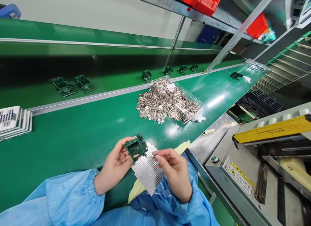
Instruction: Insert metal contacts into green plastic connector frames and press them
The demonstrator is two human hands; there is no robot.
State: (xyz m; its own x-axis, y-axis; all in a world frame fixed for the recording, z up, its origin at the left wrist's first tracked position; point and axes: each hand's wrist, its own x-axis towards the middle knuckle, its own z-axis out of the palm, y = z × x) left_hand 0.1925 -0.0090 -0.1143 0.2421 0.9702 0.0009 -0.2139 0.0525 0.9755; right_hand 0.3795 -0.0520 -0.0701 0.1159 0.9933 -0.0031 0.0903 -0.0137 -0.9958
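Note:
My left hand (119, 161) holds a small green circuit board (136, 148) with cut-out openings, tilted above the near edge of the bench. Just below the board lies a silver ribbed sheet (148, 174), made up of rows of narrow shiny strips, partly over a yellow cloth (182, 147). With thumb and forefinger pinched together, my right hand (175, 171) is at the sheet's right edge, close to the board. Whatever sits between those fingertips is too small to make out. Beyond both hands is a large heap of small silver metal pieces (157, 104).
A clear tray (194, 117) lies under part of the heap. Green boards (62, 86) and several folded ones (146, 76) line the belt behind the metal rail. White slotted panels (16, 122) are stacked at left. A machine with a yellow bar (272, 128) borders the right.

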